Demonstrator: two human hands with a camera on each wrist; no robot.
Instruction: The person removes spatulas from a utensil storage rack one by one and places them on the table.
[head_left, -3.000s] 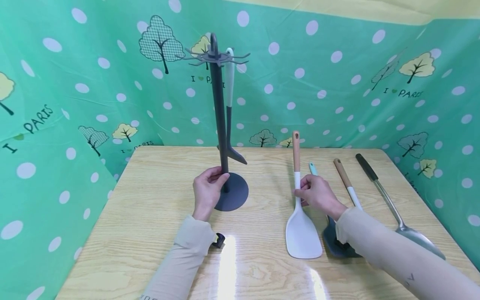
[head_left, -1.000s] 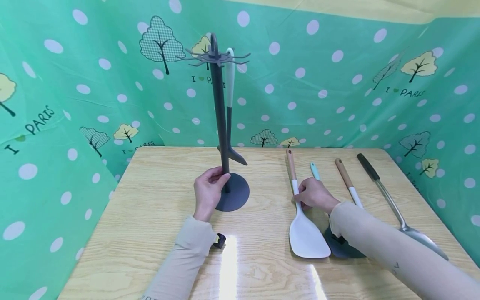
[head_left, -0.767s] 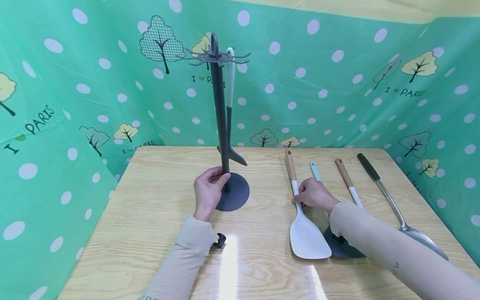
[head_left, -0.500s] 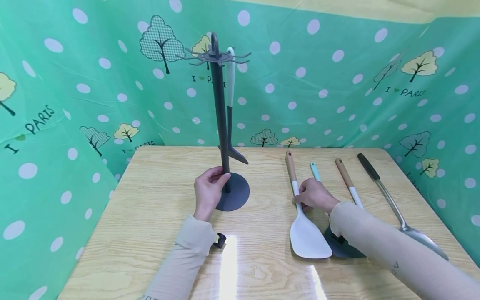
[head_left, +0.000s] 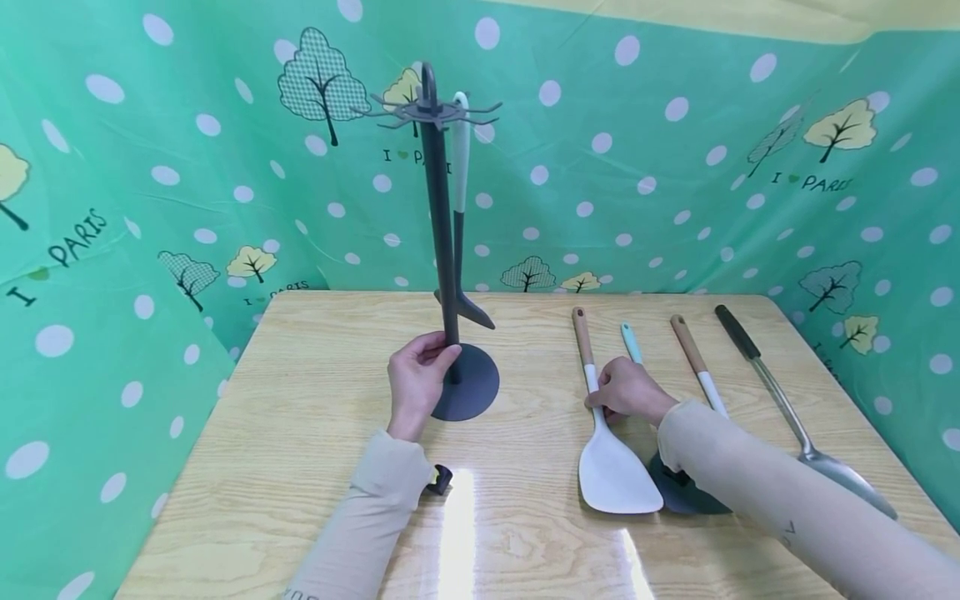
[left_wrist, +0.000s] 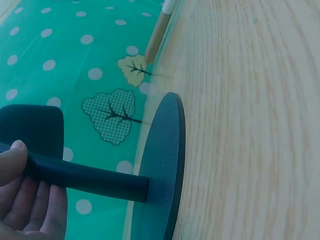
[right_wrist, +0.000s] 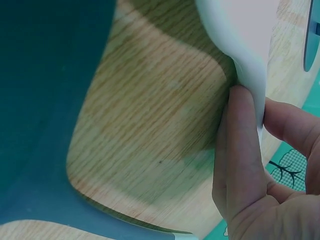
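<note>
My left hand [head_left: 416,379] grips the lower pole of a black utensil stand [head_left: 438,225], just above its round base [left_wrist: 160,165]. On the stand's far side hangs a utensil with a pale handle [head_left: 461,158] and a dark head [left_wrist: 32,132]. To the right, my right hand [head_left: 633,387] pinches the neck of a white turner [head_left: 617,475] with a wooden handle end. The right wrist view shows fingers on one side of that neck and the thumb on the other. Whether the turner fully touches the table cannot be told.
Right of the white turner lie a mint-handled utensil [head_left: 630,342], partly hidden by my arm, a wooden-handled utensil [head_left: 688,346], and a steel turner [head_left: 840,479] with a black grip. A dotted green cloth [head_left: 562,200] hangs behind the table [head_left: 315,467].
Over three seconds the white turner's handle end has come down and left, its blade slightly right. My right hand has shifted slightly left with it. My left hand stays on the pole.
</note>
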